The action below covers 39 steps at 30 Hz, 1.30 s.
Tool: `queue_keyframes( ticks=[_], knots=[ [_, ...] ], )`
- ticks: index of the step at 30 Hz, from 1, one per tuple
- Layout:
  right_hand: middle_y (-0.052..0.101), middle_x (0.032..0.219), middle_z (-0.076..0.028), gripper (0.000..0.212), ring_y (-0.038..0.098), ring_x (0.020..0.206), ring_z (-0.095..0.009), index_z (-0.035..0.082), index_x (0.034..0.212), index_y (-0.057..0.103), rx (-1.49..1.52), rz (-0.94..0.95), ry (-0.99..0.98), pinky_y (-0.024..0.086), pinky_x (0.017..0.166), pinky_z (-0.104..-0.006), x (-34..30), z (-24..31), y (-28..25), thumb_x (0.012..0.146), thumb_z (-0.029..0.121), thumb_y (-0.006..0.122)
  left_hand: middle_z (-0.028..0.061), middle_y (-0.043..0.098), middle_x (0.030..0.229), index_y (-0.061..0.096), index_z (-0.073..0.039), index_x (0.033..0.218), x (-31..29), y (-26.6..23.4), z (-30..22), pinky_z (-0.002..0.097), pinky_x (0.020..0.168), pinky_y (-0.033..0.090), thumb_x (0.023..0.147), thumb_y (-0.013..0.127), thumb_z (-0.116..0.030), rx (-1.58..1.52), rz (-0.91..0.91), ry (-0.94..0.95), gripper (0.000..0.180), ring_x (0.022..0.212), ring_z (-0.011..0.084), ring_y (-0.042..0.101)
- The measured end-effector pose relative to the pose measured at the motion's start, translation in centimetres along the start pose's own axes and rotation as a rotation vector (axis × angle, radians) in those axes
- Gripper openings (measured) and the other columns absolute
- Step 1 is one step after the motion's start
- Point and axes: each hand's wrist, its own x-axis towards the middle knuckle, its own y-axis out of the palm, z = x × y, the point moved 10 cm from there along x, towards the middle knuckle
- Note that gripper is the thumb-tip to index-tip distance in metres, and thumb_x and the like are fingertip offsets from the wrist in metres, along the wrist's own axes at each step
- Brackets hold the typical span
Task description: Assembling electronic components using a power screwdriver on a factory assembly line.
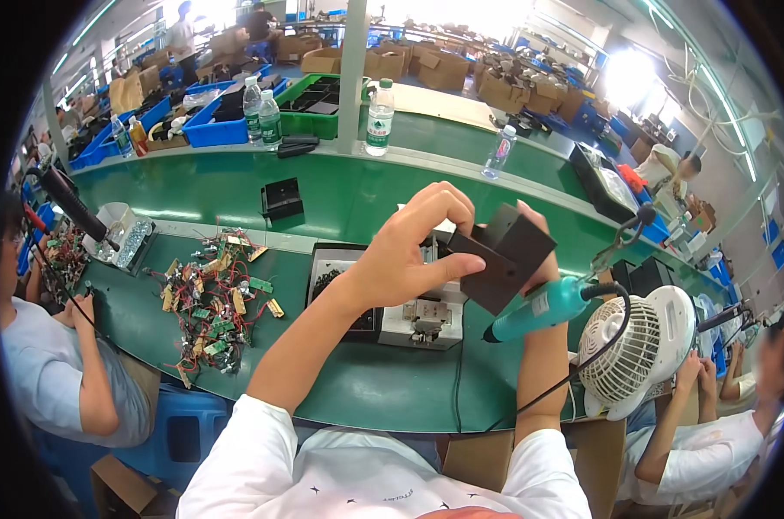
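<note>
My left hand point(409, 255) pinches the near-left corner of a black box-shaped part point(506, 255), held up above the green bench point(357, 389). My right hand point(541, 259) is mostly hidden behind the part, with fingers showing over its top and right edge. A teal electric screwdriver point(539, 309) lies across my right wrist, tip pointing down-left and a black cable running off its rear. I cannot tell whether the right hand also grips it. Below the hands are a white fixture point(422, 322) and a tray of small black pieces point(333, 281).
A heap of small circuit boards with wires point(215, 298) lies to the left. A white fan point(639, 346) stands on the right. On the green conveyor point(202, 195) behind are a black box point(281, 199) and water bottles point(379, 117). One person sits at left point(54, 363), another at right point(712, 432).
</note>
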Motion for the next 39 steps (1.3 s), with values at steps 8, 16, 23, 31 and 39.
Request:
queue_keyframes(
  ticks=[8, 16, 23, 31, 39],
  knots=[
    [0.056, 0.093, -0.006, 0.029, 0.046, 0.072, -0.017, 0.0, 0.098, 0.06, -0.863, -0.095, -0.646, 0.039, 0.066, -0.026, -3.1, 3.3, 6.8, 0.082, 0.025, 0.06, 0.0008, 0.041, 0.08, 0.041, -0.009, 0.084, -1.7, -1.3, 2.0, 0.0214, 0.062, 0.032, 0.083, 0.06, -0.005, -0.263, -0.309, -0.181, 0.019, 0.068, 0.0106, 0.036],
    [0.057, 0.095, -0.007, 0.026, 0.048, 0.073, -0.017, 0.001, 0.094, 0.062, -1.089, -0.088, -0.734, 0.04, 0.066, -0.0264, -4.2, 3.5, 8.6, 0.071, 0.008, 0.069, 0.0002, 0.038, 0.077, 0.039, -0.01, 0.08, -1.2, -0.5, 1.8, 0.0211, 0.059, 0.028, 0.082, 0.058, -0.002, -0.367, -0.215, -0.134, 0.02, 0.065, 0.0102, 0.031],
    [0.057, 0.095, -0.007, 0.025, 0.05, 0.075, -0.018, 0.001, 0.095, 0.062, -1.076, -0.063, -0.768, 0.041, 0.067, -0.0271, -4.7, 3.9, 9.6, 0.072, 0.008, 0.069, -0.0008, 0.037, 0.075, 0.038, -0.01, 0.079, -0.8, -0.5, 0.4, 0.021, 0.059, 0.027, 0.081, 0.058, -0.002, -0.288, -0.159, -0.042, 0.022, 0.065, 0.0105, 0.03],
    [0.057, 0.097, -0.008, 0.026, 0.05, 0.077, -0.018, 0.001, 0.097, 0.063, -1.098, -0.071, -0.749, 0.041, 0.068, -0.0276, -5.0, 3.6, 9.5, 0.073, 0.009, 0.069, -0.001, 0.038, 0.074, 0.039, -0.01, 0.078, -1.1, -0.3, 0.1, 0.0219, 0.059, 0.029, 0.079, 0.059, -0.003, -0.257, -0.173, -0.188, 0.021, 0.065, 0.0109, 0.031],
    [0.057, 0.098, -0.009, 0.03, 0.051, 0.078, -0.02, 0.001, 0.098, 0.062, -1.087, -0.02, -0.764, 0.041, 0.07, -0.0295, -5.6, 2.8, 10.2, 0.074, 0.017, 0.072, -0.0005, 0.038, 0.074, 0.038, -0.01, 0.076, -2.1, -0.7, -1.8, 0.0241, 0.06, 0.028, 0.077, 0.061, -0.003, -0.141, -0.188, -0.415, 0.024, 0.066, 0.0113, 0.031]
  ],
)
